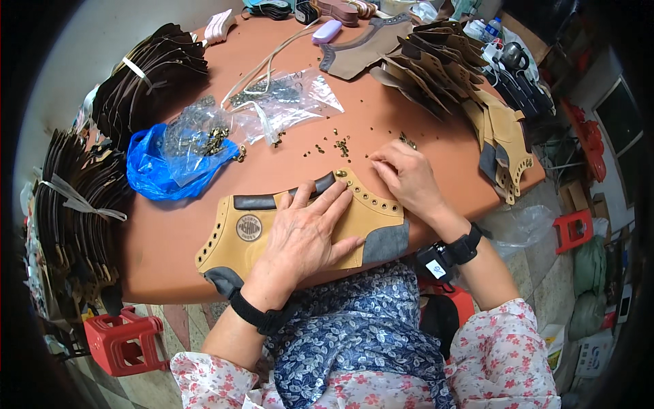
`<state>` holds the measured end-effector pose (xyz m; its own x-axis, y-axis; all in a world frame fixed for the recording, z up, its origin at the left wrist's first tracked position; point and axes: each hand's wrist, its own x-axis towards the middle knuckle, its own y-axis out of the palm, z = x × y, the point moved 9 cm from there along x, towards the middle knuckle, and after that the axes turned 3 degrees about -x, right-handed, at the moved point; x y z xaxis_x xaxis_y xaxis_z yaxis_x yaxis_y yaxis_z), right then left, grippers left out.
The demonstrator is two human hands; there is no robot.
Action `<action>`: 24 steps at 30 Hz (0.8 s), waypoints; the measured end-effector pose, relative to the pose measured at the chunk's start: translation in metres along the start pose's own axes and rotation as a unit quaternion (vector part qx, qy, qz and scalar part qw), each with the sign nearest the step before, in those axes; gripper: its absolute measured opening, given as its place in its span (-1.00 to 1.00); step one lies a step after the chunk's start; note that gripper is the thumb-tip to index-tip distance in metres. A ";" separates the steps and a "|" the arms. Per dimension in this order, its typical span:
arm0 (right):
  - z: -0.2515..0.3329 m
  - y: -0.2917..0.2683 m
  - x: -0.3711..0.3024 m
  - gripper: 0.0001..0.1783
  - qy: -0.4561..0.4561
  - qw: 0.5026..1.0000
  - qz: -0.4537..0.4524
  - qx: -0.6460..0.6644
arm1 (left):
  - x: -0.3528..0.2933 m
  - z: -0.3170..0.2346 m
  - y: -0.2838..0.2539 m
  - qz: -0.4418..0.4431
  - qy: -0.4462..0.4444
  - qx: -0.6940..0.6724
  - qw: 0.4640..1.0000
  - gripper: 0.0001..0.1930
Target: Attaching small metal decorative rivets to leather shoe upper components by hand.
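Observation:
A tan shoe upper [371, 219] lies flat at the table's near edge. It has grey patches, a dark collar strip, a round printed badge [249, 228] and rows of eyelets along both ends. My left hand [303, 228] rests flat on its middle, fingers stretched toward the far edge. Just past those fingertips, a small brass-coloured lace hook [340, 174] sits on the upper. My right hand [411, 178] is just beyond the right eyelet row, thumb and fingers pinched together; anything between them is too small to make out. Loose brass-coloured hooks [342, 146] are scattered on the tabletop beyond.
A blue plastic bag [153, 170] and clear bags [289, 99] of small metal parts lie on the orange table [163, 238]. Tied stacks of dark uppers [146, 78] stand at left. More uppers [436, 61] are piled at right. Red stools [125, 341] stand below.

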<state>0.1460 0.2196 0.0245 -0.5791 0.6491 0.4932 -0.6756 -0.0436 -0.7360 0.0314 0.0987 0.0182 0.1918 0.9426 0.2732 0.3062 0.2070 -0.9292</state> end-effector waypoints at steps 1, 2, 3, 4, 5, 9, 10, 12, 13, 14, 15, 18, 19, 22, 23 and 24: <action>-0.001 0.001 0.003 -0.88 -0.007 1.000 0.001 -0.015 | 0.000 -0.001 0.000 0.004 0.000 -0.002 1.000 -0.29; -0.001 0.002 0.006 -0.88 -0.013 0.999 0.002 -0.030 | 0.001 -0.001 0.000 0.008 -0.001 -0.004 1.000 -0.30; 0.002 0.005 0.008 -0.88 -0.021 0.999 0.007 -0.035 | 0.000 0.000 0.000 0.001 0.001 -0.005 1.000 -0.29; 0.005 0.010 0.011 -0.88 -0.029 0.999 0.014 -0.039 | 0.000 0.001 0.001 -0.004 0.003 -0.006 1.000 -0.29; 0.008 0.015 0.013 -0.88 -0.036 0.998 0.020 -0.043 | -0.001 0.001 0.001 -0.010 0.004 -0.008 1.000 -0.28; 0.013 0.025 0.019 -0.88 -0.062 0.996 0.032 -0.059 | 0.000 0.001 0.003 0.012 0.001 -0.010 1.000 -0.29; 0.012 0.026 0.019 -0.88 -0.065 0.995 0.035 -0.061 | 0.000 0.000 0.003 0.011 0.002 -0.007 1.000 -0.29; 0.012 0.028 0.021 -0.87 -0.066 0.995 0.041 -0.070 | 0.000 0.000 0.003 0.011 0.002 -0.007 1.000 -0.29; 0.014 0.029 0.022 -0.87 -0.065 0.994 0.045 -0.076 | 0.000 0.000 0.002 0.011 -0.001 -0.009 1.000 -0.29; 0.014 0.030 0.023 -0.87 -0.063 0.993 0.048 -0.083 | -0.001 0.001 0.002 0.012 -0.003 -0.012 1.000 -0.29; 0.015 0.030 0.023 -0.87 -0.070 0.993 0.047 -0.084 | -0.001 0.001 0.002 0.010 -0.003 -0.014 1.000 -0.29; 0.015 0.033 0.025 -0.87 -0.086 0.991 0.050 -0.088 | 0.000 0.002 0.003 0.010 -0.001 -0.020 1.000 -0.29; 0.016 0.034 0.026 -0.87 -0.092 0.990 0.056 -0.086 | 0.000 0.002 0.004 0.011 -0.003 -0.022 1.000 -0.29; 0.018 0.036 0.030 -0.87 -0.103 0.988 0.078 -0.089 | -0.001 0.002 0.003 0.011 -0.003 -0.022 1.000 -0.28; 0.019 0.036 0.031 -0.87 -0.105 0.987 0.085 -0.092 | -0.001 0.001 0.002 0.010 -0.003 -0.021 1.000 -0.28; 0.018 0.035 0.031 -0.87 -0.097 0.988 0.088 -0.077 | -0.001 0.001 0.001 0.002 0.001 -0.014 1.000 -0.28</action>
<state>0.0959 0.2245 0.0226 -0.7677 0.4836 0.4205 -0.4884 -0.0168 -0.8724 0.0309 0.0983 0.0168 0.1949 0.9428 0.2705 0.3319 0.1961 -0.9227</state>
